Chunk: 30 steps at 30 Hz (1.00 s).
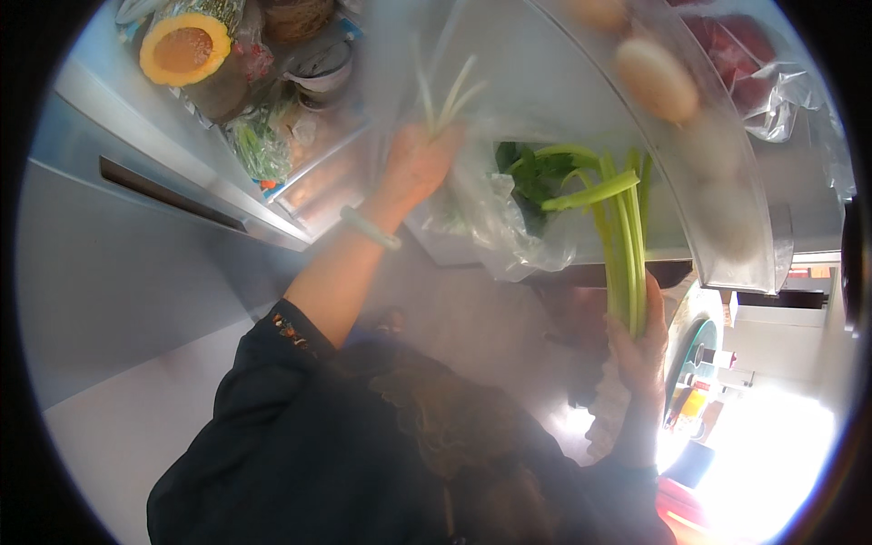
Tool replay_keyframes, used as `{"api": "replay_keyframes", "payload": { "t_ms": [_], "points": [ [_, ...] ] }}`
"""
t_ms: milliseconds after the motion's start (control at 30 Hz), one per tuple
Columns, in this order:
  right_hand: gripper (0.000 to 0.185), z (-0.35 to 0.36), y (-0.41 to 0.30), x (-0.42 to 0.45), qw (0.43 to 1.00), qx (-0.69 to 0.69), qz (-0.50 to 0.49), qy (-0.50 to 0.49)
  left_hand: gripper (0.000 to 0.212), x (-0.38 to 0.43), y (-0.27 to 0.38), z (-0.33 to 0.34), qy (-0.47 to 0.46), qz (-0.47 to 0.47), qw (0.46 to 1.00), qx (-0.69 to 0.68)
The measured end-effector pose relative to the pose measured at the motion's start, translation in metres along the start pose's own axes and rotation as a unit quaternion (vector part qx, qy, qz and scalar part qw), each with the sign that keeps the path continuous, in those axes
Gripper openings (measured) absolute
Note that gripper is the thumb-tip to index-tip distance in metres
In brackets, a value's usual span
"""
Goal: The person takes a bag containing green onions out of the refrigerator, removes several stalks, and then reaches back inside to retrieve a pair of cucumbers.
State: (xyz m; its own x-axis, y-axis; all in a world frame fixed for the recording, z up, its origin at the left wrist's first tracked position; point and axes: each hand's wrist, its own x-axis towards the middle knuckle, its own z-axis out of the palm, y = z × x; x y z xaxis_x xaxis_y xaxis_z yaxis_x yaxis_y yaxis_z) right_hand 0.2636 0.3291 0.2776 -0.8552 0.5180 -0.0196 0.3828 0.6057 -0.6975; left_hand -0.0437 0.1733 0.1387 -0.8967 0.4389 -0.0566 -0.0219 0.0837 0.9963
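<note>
My left hand, with a pale bangle at the wrist, is closed around a few thin white-green stems, perhaps spring onions. Beside it hangs a crumpled clear plastic bag; whether my fingers also grip the bag is hard to tell. My right hand holds a bunch of celery by the lower stalks. One celery stalk bends sideways across the others. Dark green leaves show between the bag and the celery. Haze blurs the middle of the view.
An open fridge compartment at upper left holds a cut pumpkin, bowls and bagged greens. Eggs sit in a clear door rack at upper right, beside a bag of red items. A table with bottles stands at right.
</note>
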Motion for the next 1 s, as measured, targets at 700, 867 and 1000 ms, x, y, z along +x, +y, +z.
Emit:
{"api": "replay_keyframes", "payload": {
  "t_ms": [700, 867, 1000],
  "points": [
    [0.065, 0.044, 0.045, -0.005, 0.987, 0.071, -0.035, 0.137, 0.039, -0.022, 0.007, -0.019, -0.033, -0.08, 0.996, -0.018],
    [0.068, 0.052, 0.045, -0.014, 0.982, 0.105, -0.023, 0.152, 0.034, -0.029, -0.004, -0.023, -0.041, -0.062, 0.996, -0.049],
    [0.07, 0.068, 0.058, -0.037, 0.982, 0.037, -0.089, 0.164, 0.034, -0.034, -0.009, -0.025, -0.041, -0.076, 0.995, -0.056]
  ]
}}
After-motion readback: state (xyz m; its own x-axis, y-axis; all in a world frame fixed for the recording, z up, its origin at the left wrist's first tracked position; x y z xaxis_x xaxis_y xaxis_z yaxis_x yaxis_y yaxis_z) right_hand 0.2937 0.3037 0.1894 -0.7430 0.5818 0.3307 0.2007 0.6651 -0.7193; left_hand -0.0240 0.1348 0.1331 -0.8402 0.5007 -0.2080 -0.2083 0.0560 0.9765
